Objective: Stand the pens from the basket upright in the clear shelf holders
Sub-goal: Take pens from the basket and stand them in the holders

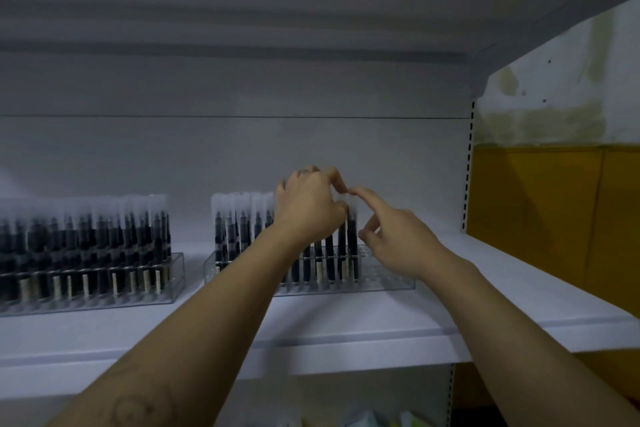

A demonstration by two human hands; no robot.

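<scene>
A: Nearest the cam, what'd you have?

B: Both forearms reaching up over the shelf (346, 329) edge. No basket in view. My left hand (308, 208) was curled around a bunch of pens, knuckles toward me, fingers clenched on them. Couldn't tell how many it held.

A: And the right?

B: Right hand (391, 236) sat just beside it, loose, gripping nothing; index fingertip (353, 191) touched the cap of the rightmost pen (351, 236). That pen stood upright, long axis vertical, its base down in the second holder (388, 279).

A: So which hand was closer?

B: Right, I'd judge. The pen lay directly left of its fingers, w/ empty slots to the right of it. Next pen probably goes straight down there.

A: Further back?

B: The first holder (104, 288), at left, looked full. Behind everything, the plain back panel (242, 149).
</scene>
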